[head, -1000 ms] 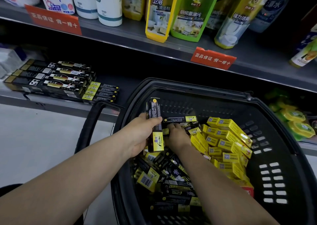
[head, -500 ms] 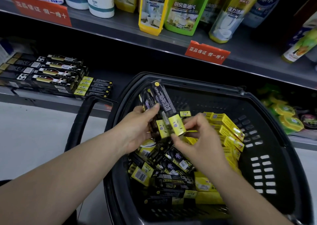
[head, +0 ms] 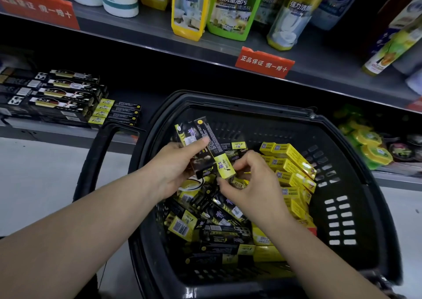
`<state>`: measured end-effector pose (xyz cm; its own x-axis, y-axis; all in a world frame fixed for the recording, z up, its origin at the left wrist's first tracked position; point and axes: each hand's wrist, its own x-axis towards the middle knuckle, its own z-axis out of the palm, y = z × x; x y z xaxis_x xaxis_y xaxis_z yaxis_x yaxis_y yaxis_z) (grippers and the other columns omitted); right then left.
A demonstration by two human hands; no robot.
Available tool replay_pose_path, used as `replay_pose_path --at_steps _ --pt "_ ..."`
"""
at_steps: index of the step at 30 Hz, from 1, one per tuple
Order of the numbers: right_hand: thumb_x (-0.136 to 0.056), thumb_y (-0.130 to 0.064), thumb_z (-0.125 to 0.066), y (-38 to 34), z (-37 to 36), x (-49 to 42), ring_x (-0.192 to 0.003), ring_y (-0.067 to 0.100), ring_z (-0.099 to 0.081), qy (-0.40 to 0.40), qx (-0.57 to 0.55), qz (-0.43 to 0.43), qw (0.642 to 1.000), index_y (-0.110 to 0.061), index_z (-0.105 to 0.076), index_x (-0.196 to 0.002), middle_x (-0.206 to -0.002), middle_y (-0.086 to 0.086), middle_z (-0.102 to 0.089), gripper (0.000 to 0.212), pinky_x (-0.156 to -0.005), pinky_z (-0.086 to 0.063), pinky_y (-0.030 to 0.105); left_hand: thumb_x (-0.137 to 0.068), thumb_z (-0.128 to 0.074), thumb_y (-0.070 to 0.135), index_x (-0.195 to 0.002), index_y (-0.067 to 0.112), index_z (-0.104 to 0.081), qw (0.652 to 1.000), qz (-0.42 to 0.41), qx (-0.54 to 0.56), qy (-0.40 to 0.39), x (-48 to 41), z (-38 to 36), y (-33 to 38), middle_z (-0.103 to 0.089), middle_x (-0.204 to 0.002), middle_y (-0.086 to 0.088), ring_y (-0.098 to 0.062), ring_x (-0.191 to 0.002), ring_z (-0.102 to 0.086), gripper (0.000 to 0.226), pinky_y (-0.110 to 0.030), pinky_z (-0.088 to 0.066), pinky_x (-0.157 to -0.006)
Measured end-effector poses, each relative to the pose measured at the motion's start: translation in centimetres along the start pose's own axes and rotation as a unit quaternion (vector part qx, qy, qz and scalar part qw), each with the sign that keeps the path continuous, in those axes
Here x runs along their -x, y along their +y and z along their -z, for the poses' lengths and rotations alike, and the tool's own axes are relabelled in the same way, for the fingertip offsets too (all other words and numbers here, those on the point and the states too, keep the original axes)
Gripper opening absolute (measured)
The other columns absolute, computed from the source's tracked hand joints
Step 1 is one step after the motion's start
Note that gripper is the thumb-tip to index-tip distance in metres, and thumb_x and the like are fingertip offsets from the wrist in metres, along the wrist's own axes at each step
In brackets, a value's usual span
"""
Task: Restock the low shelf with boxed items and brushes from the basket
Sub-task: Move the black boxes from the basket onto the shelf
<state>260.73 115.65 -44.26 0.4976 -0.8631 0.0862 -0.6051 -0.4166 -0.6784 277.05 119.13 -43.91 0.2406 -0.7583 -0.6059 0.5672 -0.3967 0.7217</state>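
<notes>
A black plastic basket (head: 356, 184) stands in front of the low shelf (head: 57, 134), filled with black-and-yellow boxes (head: 219, 230) and yellow boxes (head: 292, 159). My left hand (head: 173, 173) holds a small bundle of black-and-yellow boxes (head: 205, 139) upright above the basket's middle, thumb on top. My right hand (head: 251, 184) pinches the lower yellow end of the bundle from the right. More black boxes (head: 59, 102) lie stacked in rows on the low shelf at the left.
The basket's handle (head: 100, 157) hangs over its left side. An upper shelf (head: 228, 47) carries cleaner bottles and red price tags. Green and yellow round packs (head: 370, 148) sit on the low shelf at the right. Pale floor lies at the left.
Both hands rose out of the heap. The left hand lifted its boxes higher, and the right hand left the pile and came to the bundle's lower end.
</notes>
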Motion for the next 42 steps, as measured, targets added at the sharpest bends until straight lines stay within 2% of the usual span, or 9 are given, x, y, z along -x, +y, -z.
replay_pose_path --at_steps 7,14,17,21,24,28,33,38,42 --pt "-0.072 -0.026 -0.077 -0.1 -0.9 0.2 -0.073 0.0 -0.062 0.069 -0.151 -0.114 0.98 -0.03 -0.049 -0.079 -0.082 -0.007 -0.063 0.029 -0.062 -0.057 0.026 -0.091 -0.056 0.007 -0.115 0.003 -0.056 0.999 0.006 0.036 -0.023 0.0 -0.2 0.4 -0.068 -0.104 -0.013 -0.026 -0.094 -0.065 0.024 -0.039 -0.054 -0.081" --pt "-0.069 -0.049 -0.07 -0.1 -0.5 0.1 -0.097 0.002 -0.059 -0.103 -0.102 0.028 0.989 -0.038 -0.048 -0.085 -0.102 -0.022 -0.055 0.029 -0.081 -0.054 0.025 -0.084 -0.067 0.017 -0.095 0.013 -0.065 1.0 0.017 -0.001 -0.006 -0.2 0.1 0.1 -0.072 -0.071 -0.001 -0.015 -0.064 -0.068 0.012 -0.028 -0.054 -0.059" --pt "-0.066 -0.07 -0.06 3.0 1.4 -2.7 -0.109 -0.001 -0.053 -0.217 -0.01 -0.016 0.976 -0.042 -0.055 -0.095 -0.113 -0.023 -0.056 0.041 -0.092 -0.045 0.021 -0.081 -0.07 0.01 -0.108 0.008 -0.063 0.999 0.026 -0.03 0.013 -0.4 0.4 -0.2 -0.073 -0.09 -0.008 -0.022 -0.078 -0.069 0.028 -0.034 -0.055 -0.068" --pt "-0.08 -0.049 -0.068 9.0 0.3 -4.0 -0.119 0.025 -0.051 -0.317 0.292 -0.13 0.893 -0.016 -0.043 -0.135 -0.135 0.007 -0.049 0.069 -0.09 -0.044 0.032 -0.076 -0.075 0.01 -0.126 0.011 -0.054 0.998 0.004 -0.07 0.006 -0.5 0.4 -0.4 -0.069 -0.109 -0.008 -0.021 -0.1 -0.063 0.054 -0.041 -0.049 -0.09" --pt "-0.081 -0.037 -0.07 10.5 -1.5 -2.7 -0.111 0.029 -0.054 -0.339 0.314 -0.13 0.877 -0.012 -0.036 -0.136 -0.13 0.012 -0.051 0.069 -0.079 -0.047 0.033 -0.076 -0.075 0.013 -0.134 0.013 -0.046 0.997 0.001 -0.081 -0.002 -0.6 0.3 -0.4 -0.065 -0.118 -0.007 -0.022 -0.111 -0.058 0.066 -0.045 -0.042 -0.102" --pt "-0.075 -0.027 -0.077 8.8 0.4 -2.9 -0.077 0.017 -0.058 -0.274 0.134 -0.2 0.931 -0.015 -0.041 -0.112 -0.103 0.007 -0.062 0.052 -0.059 -0.045 0.027 -0.08 -0.072 0.018 -0.122 0.02 -0.052 0.998 -0.001 -0.063 -0.007 -0.5 0.4 -0.3 -0.069 -0.099 0.0 -0.012 -0.087 -0.063 0.047 -0.028 -0.047 -0.064" --pt "-0.088 -0.037 -0.062 2.6 1.3 -2.8 -0.071 0.002 -0.056 -0.149 0.01 -0.11 0.983 -0.029 -0.032 -0.112 -0.087 -0.017 -0.055 0.039 -0.054 -0.041 0.021 -0.08 -0.072 0.022 -0.122 0.022 -0.052 0.999 -0.021 -0.038 0.009 -0.3 0.2 -0.3 -0.069 -0.104 -0.003 -0.021 -0.097 -0.064 0.046 -0.04 -0.051 -0.086" --pt "-0.099 -0.035 -0.032 -2.6 0.4 -2.5 -0.091 -0.023 -0.048 -0.244 -0.262 -0.126 0.925 -0.074 -0.032 -0.109 -0.096 -0.047 -0.05 0.041 -0.082 -0.038 0.015 -0.079 -0.073 0.022 -0.115 0.024 -0.055 0.999 -0.04 0.011 0.017 0.4 0.1 0.3 -0.073 -0.092 -0.002 -0.018 -0.077 -0.072 0.04 -0.031 -0.056 -0.061" --pt "-0.099 -0.018 -0.036 -2.2 0.4 -2.8 -0.105 0.006 -0.064 -0.267 -0.362 -0.144 0.881 -0.044 -0.047 -0.132 -0.111 -0.014 -0.069 0.043 -0.091 -0.05 0.028 -0.056 -0.083 0.022 -0.114 0.021 -0.057 0.998 -0.064 0.018 0.009 1.2 0.6 0.7 -0.075 -0.088 -0.001 -0.017 -0.073 -0.073 0.064 -0.027 -0.055 -0.052"
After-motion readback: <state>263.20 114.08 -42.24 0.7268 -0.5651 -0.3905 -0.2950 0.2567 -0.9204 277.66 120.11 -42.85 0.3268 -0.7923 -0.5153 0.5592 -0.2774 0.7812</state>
